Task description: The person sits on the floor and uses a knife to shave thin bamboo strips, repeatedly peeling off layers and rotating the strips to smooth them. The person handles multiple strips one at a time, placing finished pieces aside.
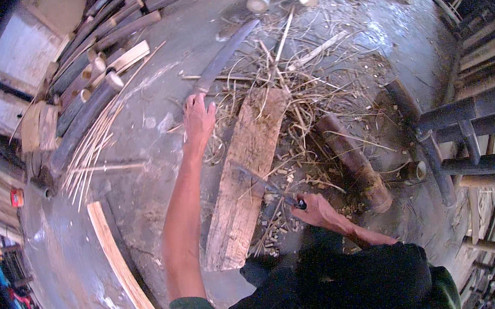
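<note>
My left hand (197,116) reaches forward, its fingers curled at the near end of a long dark split bamboo piece (228,54), which lies on the floor and points away to the right. My right hand (320,212) is closed round the dark handle of a long-bladed knife (272,188). Its blade points forward and left, over a thick wooden plank (247,154). The plank lies lengthwise in front of me, with a worn surface. Thin bamboo shavings (288,84) cover its far end. Small cut bits (273,230) are scattered along its right side.
A brown bamboo pole (354,161) lies right of the plank. Thin strips (93,149) are bunched at left, with a pale split length (119,258) nearer me. Bamboo poles (95,116) are stacked at far left. A dark bamboo frame (473,124) stands at right.
</note>
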The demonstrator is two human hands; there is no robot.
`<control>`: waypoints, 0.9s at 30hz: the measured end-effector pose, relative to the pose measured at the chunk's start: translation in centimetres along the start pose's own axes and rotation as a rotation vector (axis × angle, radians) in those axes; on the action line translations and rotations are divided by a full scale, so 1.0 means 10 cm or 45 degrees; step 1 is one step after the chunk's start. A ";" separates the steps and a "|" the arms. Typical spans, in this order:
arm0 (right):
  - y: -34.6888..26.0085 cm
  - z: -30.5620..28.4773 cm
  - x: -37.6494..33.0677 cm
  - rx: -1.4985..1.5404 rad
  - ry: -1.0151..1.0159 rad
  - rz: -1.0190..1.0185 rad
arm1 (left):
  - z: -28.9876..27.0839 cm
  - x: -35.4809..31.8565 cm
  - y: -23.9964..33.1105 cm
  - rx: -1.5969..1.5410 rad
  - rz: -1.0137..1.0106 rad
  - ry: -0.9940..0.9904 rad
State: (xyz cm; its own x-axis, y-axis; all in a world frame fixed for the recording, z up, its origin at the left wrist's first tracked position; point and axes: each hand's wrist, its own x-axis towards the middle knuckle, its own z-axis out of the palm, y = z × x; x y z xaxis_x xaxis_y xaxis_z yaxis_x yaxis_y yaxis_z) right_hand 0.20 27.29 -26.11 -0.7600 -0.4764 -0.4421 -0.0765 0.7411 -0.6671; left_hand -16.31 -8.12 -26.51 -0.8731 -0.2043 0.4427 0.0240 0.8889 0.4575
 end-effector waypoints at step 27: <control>-0.15 -0.06 -0.04 0.164 -0.183 0.109 | 0.59 0.90 0.85 -1.533 -0.745 -0.549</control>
State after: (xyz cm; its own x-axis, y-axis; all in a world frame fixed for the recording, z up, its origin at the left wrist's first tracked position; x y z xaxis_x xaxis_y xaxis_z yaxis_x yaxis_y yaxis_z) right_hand 0.19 26.67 -24.60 -0.6597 -0.4834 -0.5754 0.0746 0.7198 -0.6902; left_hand -26.85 -0.02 -23.22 -0.9749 -0.0824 -0.2067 -0.1850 -0.2163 0.9586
